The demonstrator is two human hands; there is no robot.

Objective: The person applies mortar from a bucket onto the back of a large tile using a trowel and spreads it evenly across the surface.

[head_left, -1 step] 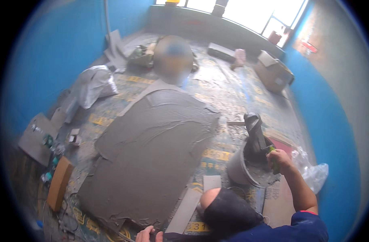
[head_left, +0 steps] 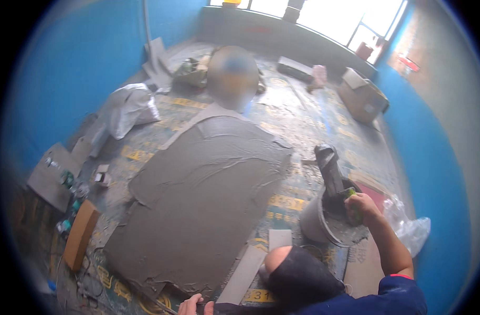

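Note:
My right hand [head_left: 363, 209] is closed round the green handle of a trowel [head_left: 331, 170]. The trowel's long blade is coated in grey mortar and slants up out of the bucket [head_left: 310, 218], which stands to the right and holds more wet mortar. A wide sheet of wet grey mortar [head_left: 203, 205] spreads across the middle, ridged along its far part and ragged at its edges. My left hand [head_left: 196, 305] is at its near edge, thumb apart from the fingers, partly cut off by the frame; nothing shows in it.
My bent knee [head_left: 297, 273] is beside a pale strip [head_left: 241, 275]. At left are an orange-brown block [head_left: 81, 235], a grey board [head_left: 50, 176] and a white sack [head_left: 128, 110]. Clear plastic [head_left: 408, 223] lies right of the bucket; a carton [head_left: 361, 94] stands farther back.
The whole view has shifted slightly. The trowel blade has tipped a little to the left over the bucket, still in my right hand. My left hand stays at the mortar's near edge.

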